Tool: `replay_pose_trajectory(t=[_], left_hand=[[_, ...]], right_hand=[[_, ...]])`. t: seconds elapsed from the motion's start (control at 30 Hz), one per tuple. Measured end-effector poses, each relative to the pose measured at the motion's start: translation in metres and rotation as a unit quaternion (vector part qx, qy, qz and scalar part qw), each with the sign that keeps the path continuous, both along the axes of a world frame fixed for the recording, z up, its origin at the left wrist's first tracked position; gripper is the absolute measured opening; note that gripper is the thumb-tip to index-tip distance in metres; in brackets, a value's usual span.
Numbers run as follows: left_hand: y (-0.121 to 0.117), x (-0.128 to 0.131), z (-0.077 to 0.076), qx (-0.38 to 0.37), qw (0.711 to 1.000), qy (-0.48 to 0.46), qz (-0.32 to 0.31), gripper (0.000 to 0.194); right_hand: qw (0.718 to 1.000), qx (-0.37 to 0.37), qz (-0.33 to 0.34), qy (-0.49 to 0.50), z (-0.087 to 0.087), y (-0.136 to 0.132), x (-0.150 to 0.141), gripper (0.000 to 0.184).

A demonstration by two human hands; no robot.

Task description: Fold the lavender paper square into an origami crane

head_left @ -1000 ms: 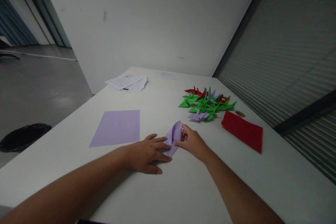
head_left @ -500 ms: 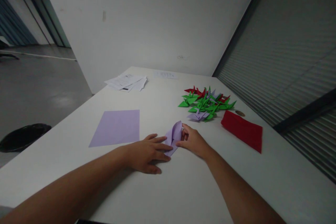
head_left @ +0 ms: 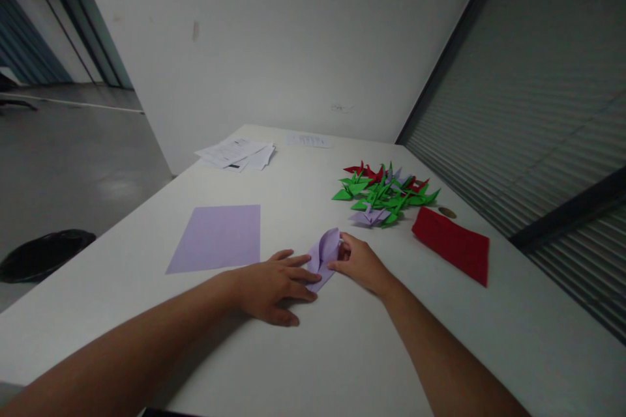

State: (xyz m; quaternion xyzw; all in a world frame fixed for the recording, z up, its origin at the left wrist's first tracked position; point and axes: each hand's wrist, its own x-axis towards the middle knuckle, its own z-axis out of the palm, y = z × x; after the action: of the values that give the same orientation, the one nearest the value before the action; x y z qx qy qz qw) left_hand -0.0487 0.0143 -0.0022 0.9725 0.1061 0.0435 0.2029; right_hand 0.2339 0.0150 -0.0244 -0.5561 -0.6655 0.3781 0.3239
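Note:
A partly folded piece of purple origami paper [head_left: 328, 247] lies on the white table [head_left: 362, 352] between my hands, one flap raised and curved. My left hand [head_left: 281, 288] is spread flat, with its fingertips resting on the paper's left and lower part. From the other side, my right hand [head_left: 359, 262] pinches the paper's right edge between thumb and fingers. Part of the paper is hidden under the left fingers. A flat purple sheet [head_left: 220, 238] lies to the left of my left hand.
Several folded paper cranes [head_left: 381, 192] in green, red and purple are heaped at the back right. Beside them are a red stack of paper [head_left: 452, 244] and a small round brownish disc [head_left: 447, 212]. Printed sheets [head_left: 237, 153] lie at the far left; a black-lined bin [head_left: 46, 254] stands below the table's left edge.
Both hands stay nearly where they were. The raised purple flap has shifted and opened very slightly as my right fingers hold its edge.

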Motion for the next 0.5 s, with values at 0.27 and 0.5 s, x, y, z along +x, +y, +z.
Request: replay_pose_trajectory(t=[0.27, 0.5], left_hand=[[0.002, 0.001, -0.001, -0.012, 1.000, 0.013, -0.002, 0.064], [0.001, 0.002, 0.002, -0.024, 0.999, 0.025, -0.001, 0.063]], right_hand=[[0.999, 0.029, -0.010, -0.031, -0.018, 0.008, 0.004, 0.054], [0.996, 0.054, -0.020, -0.067, -0.015, 0.007, -0.002, 0.061]])
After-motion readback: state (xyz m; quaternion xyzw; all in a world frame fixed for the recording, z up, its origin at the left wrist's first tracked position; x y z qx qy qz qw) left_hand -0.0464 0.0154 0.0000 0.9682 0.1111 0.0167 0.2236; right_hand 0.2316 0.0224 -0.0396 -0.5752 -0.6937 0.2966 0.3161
